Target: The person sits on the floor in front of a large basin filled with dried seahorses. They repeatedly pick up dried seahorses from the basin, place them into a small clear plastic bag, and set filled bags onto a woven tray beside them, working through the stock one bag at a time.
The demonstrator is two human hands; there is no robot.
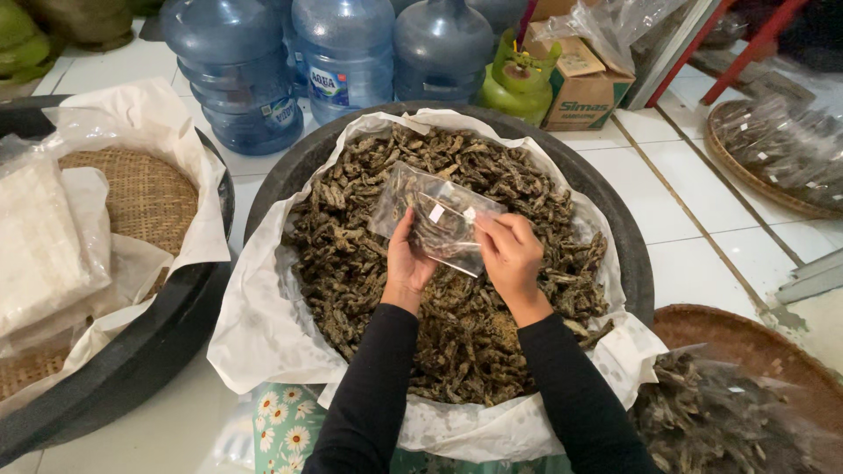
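1. A big black basin (132, 369) at the far left is lined with white paper and holds a woven tray (145, 197) and a white packet (35, 246) in clear wrap.
2. Along the top stand blue water jugs (344, 53), then a green gas cylinder (518, 83) and a cardboard box (584, 88), all on the white tiled floor (694, 219).
3. In the middle sits a second black tub (628, 254), lined with white paper (255, 333) and heaped with dark brown, shrivelled dried pieces (474, 342).
4. The left hand (408, 259) holds a small clear plastic bag (435, 219) from below, its fingers curled round the bag's lower left edge.
5. The bag is see-through and glossy, roughly rectangular, tilted, with a small white mark on its face. A few of the same dark dried pieces show inside it.
6. The bag hangs just above the heap, over the middle of the tub, between the two hands and touching both.
7. The right hand (509, 254) pinches the bag's right edge, fingertips pressed together on the plastic.
8. Both forearms wear black sleeves (562, 386).
9. At the lower right a brown woven tray (755, 342) carries more dried pieces under clear plastic; a similar tray (773, 149) lies at the upper right.
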